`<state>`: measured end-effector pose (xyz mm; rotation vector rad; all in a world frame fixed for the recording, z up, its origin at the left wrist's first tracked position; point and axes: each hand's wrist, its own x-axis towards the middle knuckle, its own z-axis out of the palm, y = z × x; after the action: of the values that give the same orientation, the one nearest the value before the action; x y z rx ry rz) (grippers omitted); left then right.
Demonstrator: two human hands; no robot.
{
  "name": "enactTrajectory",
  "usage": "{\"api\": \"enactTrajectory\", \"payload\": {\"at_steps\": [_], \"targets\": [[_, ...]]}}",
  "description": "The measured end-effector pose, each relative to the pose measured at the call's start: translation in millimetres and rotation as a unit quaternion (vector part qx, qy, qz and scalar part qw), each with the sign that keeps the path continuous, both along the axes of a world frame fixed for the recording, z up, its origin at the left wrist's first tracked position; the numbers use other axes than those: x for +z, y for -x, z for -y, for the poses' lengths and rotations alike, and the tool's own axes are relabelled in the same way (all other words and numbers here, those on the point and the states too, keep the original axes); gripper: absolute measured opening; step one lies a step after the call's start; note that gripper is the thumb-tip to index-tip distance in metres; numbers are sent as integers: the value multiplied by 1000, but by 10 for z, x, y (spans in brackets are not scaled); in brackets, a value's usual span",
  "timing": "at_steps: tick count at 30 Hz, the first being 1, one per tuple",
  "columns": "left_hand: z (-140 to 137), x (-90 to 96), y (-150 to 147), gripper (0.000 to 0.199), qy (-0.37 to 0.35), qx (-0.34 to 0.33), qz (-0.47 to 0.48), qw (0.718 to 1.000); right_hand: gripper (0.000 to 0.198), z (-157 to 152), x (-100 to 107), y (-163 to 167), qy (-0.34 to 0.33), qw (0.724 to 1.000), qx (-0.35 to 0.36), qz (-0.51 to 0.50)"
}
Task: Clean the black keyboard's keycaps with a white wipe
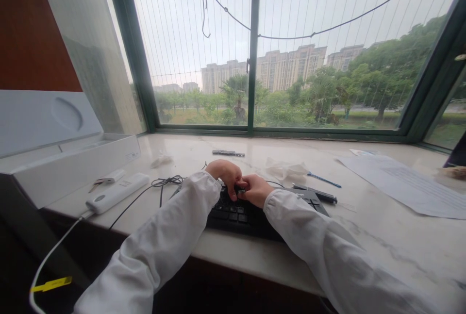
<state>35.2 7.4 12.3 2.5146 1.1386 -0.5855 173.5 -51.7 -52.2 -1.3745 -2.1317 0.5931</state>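
Note:
A black keyboard [228,216] lies on the pale windowsill counter, with my two hands meeting above its middle. My left hand [224,174] reaches in from the left, its fingers bent and pointing down at the keys. Against it, my right hand [257,190] has its fingers curled and closed. Between the fingertips is a tiny dark piece, too small and too covered to name. My hands and sleeves hide much of the keyboard's upper part. Behind the hands, a short row of small dark pieces [228,153] lies on the counter.
Left are a white open box [73,171], a white power strip [118,193], keys [97,184] and a dark cable [168,181]. To the right lie a crumpled clear bag [287,168], a thin blue stick [324,179], a black pen-like tool [317,193] and paper sheets [404,185].

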Motion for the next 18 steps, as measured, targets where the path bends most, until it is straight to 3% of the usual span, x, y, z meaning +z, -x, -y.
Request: {"api": "enactTrajectory", "payload": {"at_steps": [4,7,9,12,15,18], "targets": [[-13,33,137,45,48,-9,57,997,12,6,88,-34,52,998,4,-29],[-75,94,287,43,64,-5,122,990,16,-24,251,-192,27,997,-63,-37],[-145,115,384,39,12,40,167,985,14,-56,365,-374,-44,989,-142,-6],[-260,86,493,31,-146,184,168,958,10,-109,473,-687,-130,950,-252,131],[-337,10,553,27,-254,299,124,911,14,-173,483,-940,-114,914,-315,228],[-356,-46,569,22,-278,329,108,896,27,-253,431,-1100,-115,893,-347,262]]}}
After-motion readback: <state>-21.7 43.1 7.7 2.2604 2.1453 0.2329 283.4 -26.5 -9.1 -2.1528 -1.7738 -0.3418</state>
